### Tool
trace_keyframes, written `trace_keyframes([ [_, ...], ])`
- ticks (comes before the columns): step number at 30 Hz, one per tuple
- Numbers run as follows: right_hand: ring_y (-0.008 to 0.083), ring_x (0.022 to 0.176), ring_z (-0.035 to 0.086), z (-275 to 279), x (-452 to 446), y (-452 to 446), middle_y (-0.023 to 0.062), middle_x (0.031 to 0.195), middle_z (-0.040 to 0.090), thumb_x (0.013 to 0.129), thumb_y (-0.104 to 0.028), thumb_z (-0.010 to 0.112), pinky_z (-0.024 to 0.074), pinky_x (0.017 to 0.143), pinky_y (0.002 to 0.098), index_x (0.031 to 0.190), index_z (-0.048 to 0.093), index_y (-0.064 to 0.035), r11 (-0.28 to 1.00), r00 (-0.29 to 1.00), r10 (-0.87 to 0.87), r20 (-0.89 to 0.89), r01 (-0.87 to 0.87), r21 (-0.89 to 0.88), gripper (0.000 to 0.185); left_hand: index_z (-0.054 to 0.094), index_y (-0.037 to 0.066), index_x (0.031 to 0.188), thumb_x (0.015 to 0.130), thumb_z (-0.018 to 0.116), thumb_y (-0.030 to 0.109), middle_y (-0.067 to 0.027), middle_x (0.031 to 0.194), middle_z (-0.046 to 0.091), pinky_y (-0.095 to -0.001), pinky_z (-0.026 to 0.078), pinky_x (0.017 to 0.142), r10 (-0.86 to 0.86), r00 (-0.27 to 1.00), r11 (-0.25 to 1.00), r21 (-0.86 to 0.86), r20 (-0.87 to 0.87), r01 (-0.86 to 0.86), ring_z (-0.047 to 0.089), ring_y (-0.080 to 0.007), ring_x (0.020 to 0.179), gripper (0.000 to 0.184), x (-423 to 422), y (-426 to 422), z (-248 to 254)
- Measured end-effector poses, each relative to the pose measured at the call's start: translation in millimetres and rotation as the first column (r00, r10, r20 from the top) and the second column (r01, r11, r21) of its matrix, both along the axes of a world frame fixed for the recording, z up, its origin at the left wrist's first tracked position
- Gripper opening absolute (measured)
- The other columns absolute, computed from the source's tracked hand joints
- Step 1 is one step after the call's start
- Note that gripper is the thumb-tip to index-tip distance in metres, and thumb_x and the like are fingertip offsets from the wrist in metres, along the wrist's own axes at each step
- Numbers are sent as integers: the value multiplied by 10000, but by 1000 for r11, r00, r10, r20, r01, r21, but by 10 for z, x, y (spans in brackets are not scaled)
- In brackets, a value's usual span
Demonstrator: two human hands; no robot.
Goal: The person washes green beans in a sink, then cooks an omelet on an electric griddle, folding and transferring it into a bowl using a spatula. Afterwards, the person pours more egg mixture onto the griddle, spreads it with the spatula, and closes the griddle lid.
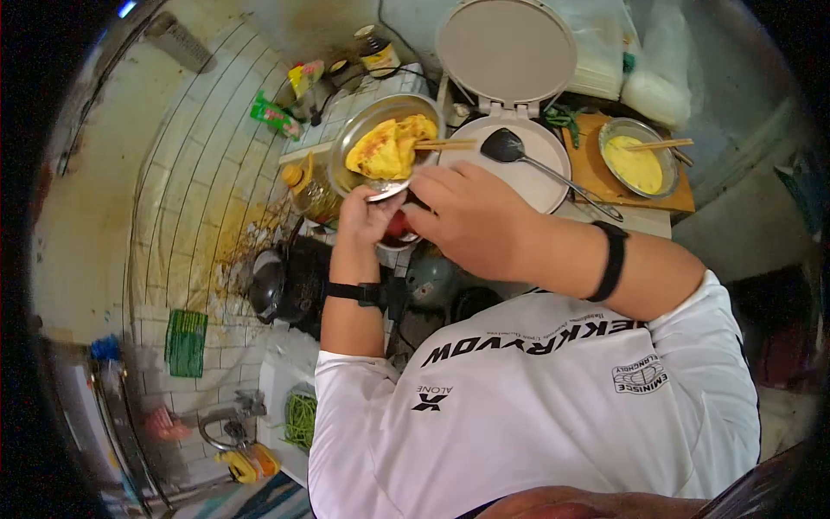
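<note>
My left hand (pixel 369 216) grips the lower rim of a metal bowl (pixel 346 143), held slightly tilted. In this bowl lies a folded piece of cooked yellow egg (pixel 391 149), with chopsticks (pixel 454 144) sticking out to the right. Close to the bowl's lower right rim is my right hand (pixel 471 212), its fingers bent and closed; what they hold, if anything, is hidden. Under both hands, a red item (pixel 399 225) shows partly in another container. A black spatula (pixel 503 145) rests across the round open pan (pixel 549 186) to the right.
On a wooden board (pixel 679 197) stands a metal bowl (pixel 614 130) of yellow liquid with chopsticks. An oil bottle (pixel 316 199) is left of the held bowl. The pan's raised lid (pixel 506 48) is behind. A dark pot (pixel 268 281) and green beans (pixel 301 421) are at left.
</note>
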State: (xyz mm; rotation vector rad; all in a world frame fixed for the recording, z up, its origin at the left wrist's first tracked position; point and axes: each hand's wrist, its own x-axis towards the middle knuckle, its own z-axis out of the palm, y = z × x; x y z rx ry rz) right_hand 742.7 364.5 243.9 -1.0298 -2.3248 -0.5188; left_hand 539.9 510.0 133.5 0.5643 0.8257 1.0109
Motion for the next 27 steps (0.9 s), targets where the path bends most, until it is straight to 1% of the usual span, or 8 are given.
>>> trace_keyframes([
  [1,275,835,586,62,154,-125,110,920,574,706,-107,608,472,711,364,890,599,-51,985,998,46,-48,-53,-165,192,466,-91,1137,798,396,53,-232,1104,561,-455,530,851,-72,987,997,0,141,73,584,-366,983,375,-21,203,-78],
  [3,269,796,590,41,509,-323,101,897,586,700,-92,614,472,675,367,899,607,-65,940,993,35,-109,-70,-335,201,414,-120,1160,783,417,14,-252,1107,537,-470,522,874,5,993,998,-60,121,3,560,-408,995,400,-53,508,-173],
  [7,287,694,618,-170,1373,-688,117,789,623,801,-110,558,493,626,387,876,641,-50,854,813,-434,-388,235,-465,127,396,-102,1196,796,430,-14,-260,1156,502,-497,510,894,70,992,996,-53,108,-65,529,-418,1041,410,61,1044,-190],
  [9,268,655,613,-435,1791,-912,154,777,624,815,-104,582,486,611,348,917,634,-17,709,544,-659,-519,220,-670,144,422,-87,1188,816,419,-16,-245,1186,496,-508,506,901,119,987,990,-90,111,-110,518,-407,1069,379,97,1224,-188],
  [14,184,595,586,-1223,2591,-1617,113,711,623,856,-117,575,464,570,298,918,624,-3,596,320,-802,-504,476,-647,138,426,-80,1204,882,376,-7,-241,1195,481,-522,488,929,249,965,962,-138,86,-236,501,-397,1093,333,246,1690,-313],
  [19,112,567,560,-1388,2817,-1917,36,655,584,897,-175,551,445,467,265,915,626,-23,468,-61,-867,-494,237,-851,171,515,-85,1116,894,439,43,-192,1074,575,-454,542,863,334,943,932,-145,-11,-332,585,-325,961,267,395,2001,-294],
  [23,116,482,522,-1550,3067,-1733,48,631,575,911,-207,525,416,427,259,923,613,-13,423,-142,-888,-438,120,-898,213,449,-70,1185,898,493,147,-156,1060,556,-468,517,906,406,908,911,-117,98,-395,558,-319,1026,362,607,1678,-154],
  [27,119,468,517,-1701,3355,-1490,51,617,572,918,-230,508,416,435,267,920,614,-12,476,-155,-855,-494,142,-868,242,455,-29,1114,864,554,200,-108,965,554,-362,535,714,443,866,895,56,-233,-443,579,-244,850,353,408,1437,-445],
])
